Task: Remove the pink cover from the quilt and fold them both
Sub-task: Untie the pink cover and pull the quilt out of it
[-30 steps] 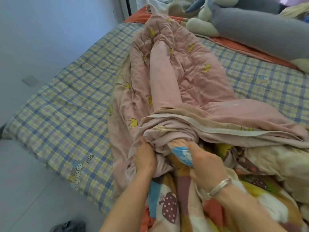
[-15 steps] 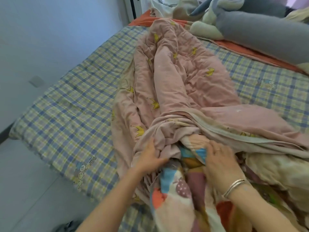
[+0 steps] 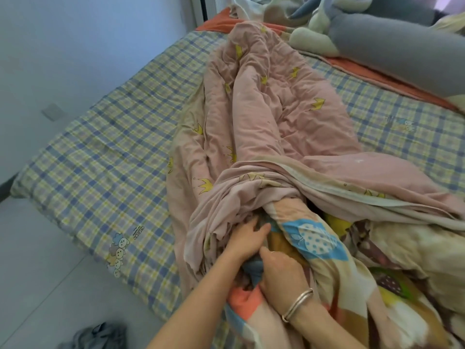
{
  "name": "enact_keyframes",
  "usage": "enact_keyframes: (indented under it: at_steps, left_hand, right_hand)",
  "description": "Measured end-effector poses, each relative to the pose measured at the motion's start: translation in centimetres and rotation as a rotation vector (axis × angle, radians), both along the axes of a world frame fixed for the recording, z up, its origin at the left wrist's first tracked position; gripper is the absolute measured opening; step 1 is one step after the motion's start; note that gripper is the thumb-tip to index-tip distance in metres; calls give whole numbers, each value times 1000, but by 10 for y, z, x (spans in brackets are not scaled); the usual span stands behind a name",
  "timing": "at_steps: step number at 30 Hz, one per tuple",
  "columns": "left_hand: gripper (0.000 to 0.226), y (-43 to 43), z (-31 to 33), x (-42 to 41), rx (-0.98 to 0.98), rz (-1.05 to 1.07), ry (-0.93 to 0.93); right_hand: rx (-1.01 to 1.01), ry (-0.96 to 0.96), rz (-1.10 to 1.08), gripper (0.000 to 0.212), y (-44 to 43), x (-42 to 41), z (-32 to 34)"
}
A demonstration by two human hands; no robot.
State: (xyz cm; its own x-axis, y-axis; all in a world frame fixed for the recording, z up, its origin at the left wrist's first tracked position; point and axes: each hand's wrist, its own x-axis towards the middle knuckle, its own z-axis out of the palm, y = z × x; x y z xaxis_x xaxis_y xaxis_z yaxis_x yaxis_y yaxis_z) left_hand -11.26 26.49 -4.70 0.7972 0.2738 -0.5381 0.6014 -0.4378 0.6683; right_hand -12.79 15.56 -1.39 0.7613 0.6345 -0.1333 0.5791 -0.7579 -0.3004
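Cover point(image 3: 271, 114), pink with yellow crowns, heaped in a long crumpled ridge from mid-frame up toward 12 o'clock, lying on the plaid sheet point(image 3: 100, 159). Mouth of the cover bunched just toward 6 o'clock of centre, its pale hem running off to 3 o'clock. Quilt point(image 3: 314, 240), patchwork of blue, orange, cream and yellow, poking out of that mouth and spilling toward 5 o'clock; far part hidden inside the cover. Left hand point(image 3: 247, 239) at the 9 o'clock side of the mouth, touching both cover and quilt, fingers fairly straight and a little apart, tips sunk among the folds; impossible to tell whether pinching any cloth. Right hand point(image 3: 281, 275) just toward 5 o'clock of the left, back upward, thumb pointing to 12 o'clock, fingers curled down and clamped on a fold of quilt. Bangle point(image 3: 297, 304) on the right wrist. Grey bolster point(image 3: 390, 49) across the 1 to 2 o'clock corner, over an orange cloth point(image 3: 216, 23). Pale wall point(image 3: 75, 46) at 10 o'clock with a socket point(image 3: 52, 111); light floor point(image 3: 37, 285) at 7 o'clock, grey shoe point(image 3: 100, 335) at its bottom edge.
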Motion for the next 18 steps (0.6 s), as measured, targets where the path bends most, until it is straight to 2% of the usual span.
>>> enact_keyframes:
  at_steps: [2, 5, 8, 10, 11, 13, 15, 16, 18]
  left_hand:
    - [59, 16, 13, 8, 9, 80, 1]
    - [69, 52, 32, 15, 98, 202, 7]
    - [67, 70, 47, 21, 135, 211, 2]
    - [60, 63, 50, 11, 193, 89, -57]
    - [56, 55, 47, 2, 222, -4, -64]
    - [54, 39, 35, -20, 261, -168, -43]
    - [57, 24, 25, -38, 340, -287, -41]
    - [58, 16, 24, -43, 416, -369, -51]
    - [75, 0, 29, -48, 523, -500, -70]
  right_hand:
    - [106, -117, 12, 5, -15, 2, 19]
    - [277, -319, -35, 24, -41, 22, 54]
    - [255, -371, -64, 35, -64, 46, 72]
    - [187, -278, -209, 28, -75, 62, 63]
    - [140, -151, -310, 22, -80, 72, 52]
    - [25, 225, -488, 19, -88, 98, 35]
    - [-78, 426, -512, 19, -91, 120, 28]
    - [-140, 426, -470, 18, -86, 127, 30]
    - [-245, 297, -327, 22, -66, 127, 39]
